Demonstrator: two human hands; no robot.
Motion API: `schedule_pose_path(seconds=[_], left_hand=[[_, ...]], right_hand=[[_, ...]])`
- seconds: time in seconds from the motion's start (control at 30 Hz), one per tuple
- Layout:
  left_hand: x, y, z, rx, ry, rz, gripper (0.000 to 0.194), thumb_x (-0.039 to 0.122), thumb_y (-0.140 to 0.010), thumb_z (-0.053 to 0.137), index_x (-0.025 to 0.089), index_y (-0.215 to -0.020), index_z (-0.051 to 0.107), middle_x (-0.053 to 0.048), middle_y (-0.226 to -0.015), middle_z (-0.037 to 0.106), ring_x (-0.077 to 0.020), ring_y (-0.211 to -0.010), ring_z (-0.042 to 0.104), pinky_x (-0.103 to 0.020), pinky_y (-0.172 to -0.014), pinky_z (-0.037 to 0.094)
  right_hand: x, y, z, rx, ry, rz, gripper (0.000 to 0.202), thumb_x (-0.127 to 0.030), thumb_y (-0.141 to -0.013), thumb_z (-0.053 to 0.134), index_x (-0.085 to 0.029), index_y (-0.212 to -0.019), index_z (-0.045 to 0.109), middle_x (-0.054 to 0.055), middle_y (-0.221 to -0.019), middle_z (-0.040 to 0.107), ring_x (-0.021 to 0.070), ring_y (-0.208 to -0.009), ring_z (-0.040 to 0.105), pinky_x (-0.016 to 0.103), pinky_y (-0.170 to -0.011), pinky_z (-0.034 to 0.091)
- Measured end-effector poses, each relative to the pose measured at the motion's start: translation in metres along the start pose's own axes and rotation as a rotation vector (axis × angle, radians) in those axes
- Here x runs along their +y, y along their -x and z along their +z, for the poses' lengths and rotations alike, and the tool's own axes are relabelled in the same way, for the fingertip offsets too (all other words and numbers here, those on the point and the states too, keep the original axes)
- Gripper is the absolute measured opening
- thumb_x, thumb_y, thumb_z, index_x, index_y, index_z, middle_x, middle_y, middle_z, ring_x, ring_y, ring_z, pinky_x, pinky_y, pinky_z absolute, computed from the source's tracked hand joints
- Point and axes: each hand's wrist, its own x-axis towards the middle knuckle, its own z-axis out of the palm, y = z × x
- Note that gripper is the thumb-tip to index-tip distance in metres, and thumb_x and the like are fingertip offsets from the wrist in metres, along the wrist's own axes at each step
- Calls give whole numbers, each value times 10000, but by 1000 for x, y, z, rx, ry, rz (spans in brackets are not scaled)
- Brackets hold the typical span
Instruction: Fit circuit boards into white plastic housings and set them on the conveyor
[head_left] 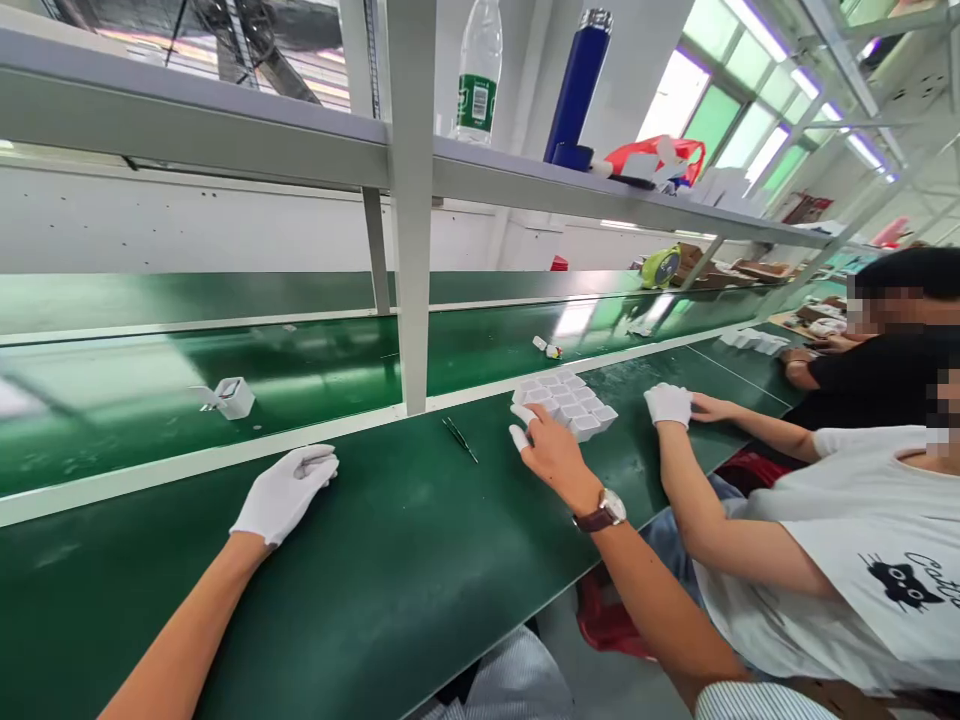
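Observation:
My left hand (289, 493), in a white glove, rests on the green table with its fingers curled together; nothing shows in it. My right hand (556, 452) has white covers on two fingertips and a wristwatch at the wrist. Its thumb and index finger are apart, beside the near left edge of a cluster of small white open-topped boxes (591, 420). I cannot tell whether it touches them. Between my hands, a pair of dark tweezers (460, 440) lies on the table.
A white box-like part (235, 398) and a small white-and-coloured piece (553, 351) lie on the green belt behind the rail (345, 425). A shelf post (414, 250) rises between my hands. On the right sits a co-worker, with a gloved hand (670, 404) near the boxes.

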Motion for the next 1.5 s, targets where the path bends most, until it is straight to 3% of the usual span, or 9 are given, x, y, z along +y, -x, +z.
schedule_pose_path(seconds=[0.1,0.2,0.4,0.57,0.77,0.9,1.03,1.17,1.5], left_hand=[[2,0,3,-4,-51,23,475,521,-672,695,208,-1029,691,-65,-934,790,-280,-921,745,-427,-980,567],[1,1,5,17,-109,48,439,504,-672,691,226,-1012,704,-55,-980,789,-282,-986,734,-422,-1035,531],[-3,4,9,50,-49,62,439,512,-719,664,209,-1034,701,-67,-971,785,-266,-961,733,-409,-1001,549],[17,19,31,23,-26,115,417,480,-698,729,218,-1021,709,-64,-1014,777,-260,-989,721,-411,-986,557],[40,39,72,-235,-7,343,935,319,-583,867,205,-1419,463,-136,-1366,623,-285,-1224,619,-426,-1017,528],[33,40,78,-192,34,372,661,272,-702,794,205,-1300,521,-75,-1112,707,-226,-1003,690,-422,-979,537],[22,43,68,-27,-23,345,595,265,-691,822,212,-1212,541,-71,-1105,690,-230,-992,682,-407,-939,549],[19,48,60,58,-140,367,661,289,-654,864,231,-1233,549,-90,-1211,644,-266,-1098,648,-438,-997,519],[11,47,63,53,-326,535,621,390,-649,839,219,-1211,637,-144,-1185,630,-322,-1162,586,-463,-1016,491]], right_hand=[[32,0,-1,-40,53,127,261,-117,-936,449,-128,-1117,636,155,-1345,584,221,-849,680,322,-683,523],[49,-6,9,-64,63,183,282,-71,-888,461,-115,-1116,621,170,-1305,595,211,-838,672,299,-665,494],[45,-8,18,-30,-21,121,347,-65,-899,437,-109,-1206,592,164,-1120,666,257,-940,671,337,-760,517],[-1,4,17,35,-209,-169,391,-183,-985,441,-210,-1368,519,85,-1177,692,229,-1033,675,360,-896,554],[-80,-1,21,117,-395,-829,509,-75,-922,449,-205,-1411,500,111,-1186,703,240,-995,676,385,-868,571],[-110,-11,24,97,-449,-981,564,-37,-913,413,-213,-1446,465,108,-1172,710,225,-972,684,375,-847,582],[-114,-17,34,195,-647,-884,518,-159,-987,465,-236,-1494,397,121,-1316,646,237,-1190,641,403,-994,567],[-104,-17,48,253,-671,-746,563,-242,-991,543,-234,-1519,348,150,-1336,618,264,-1228,622,439,-1014,569],[-108,-7,51,79,-729,-807,586,-269,-991,567,-240,-1523,323,138,-1326,621,265,-1193,634,451,-1006,574]])
